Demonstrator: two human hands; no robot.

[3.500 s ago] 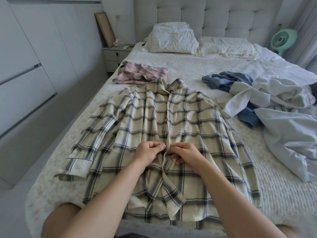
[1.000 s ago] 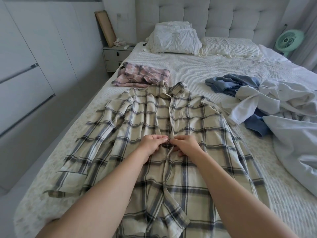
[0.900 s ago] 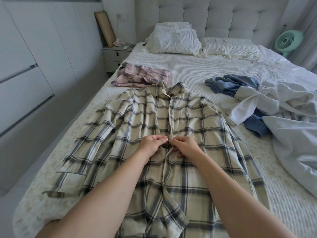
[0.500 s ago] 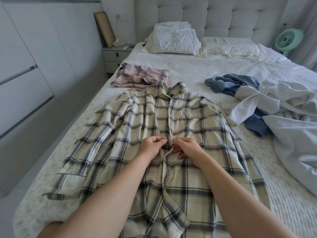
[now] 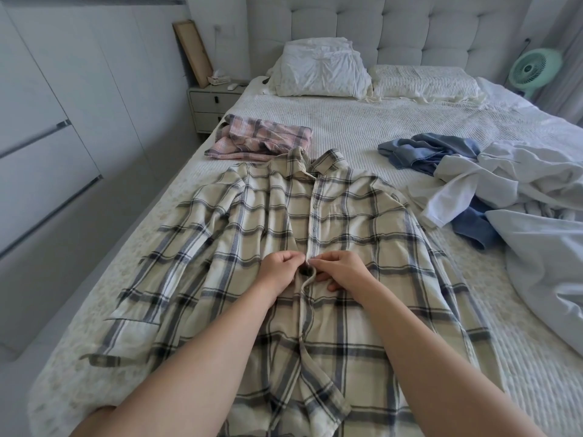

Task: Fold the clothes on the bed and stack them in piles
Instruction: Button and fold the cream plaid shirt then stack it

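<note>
Grip: our left hand (image 5: 281, 269) and right hand (image 5: 339, 270) meet at the front placket of the cream plaid shirt (image 5: 362, 241), each pinching one edge of the opening between thumb and curled fingers. The two edges are drawn together at a point roughly mid-chest; a small gap shows between them just under the fingers. Whether a button is already through its hole we cannot tell.

Shirt: lies face up and spread flat on the bed (image 5: 362, 127), collar toward the headboard, sleeves out to both sides. Placket above our hands looks closed; below them it lies open and the hem flares.

Step, as we judge it: fastening the front before folding. No fold made on this shirt yet.

Next move calls for seating this button, then either working down the open lower part or smoothing the front.

Relative to the shirt: a folded pink plaid garment (image 5: 262, 141) just beyond its collar; an unfolded heap of blue and white clothes (image 5: 492, 181) to its right.
</note>
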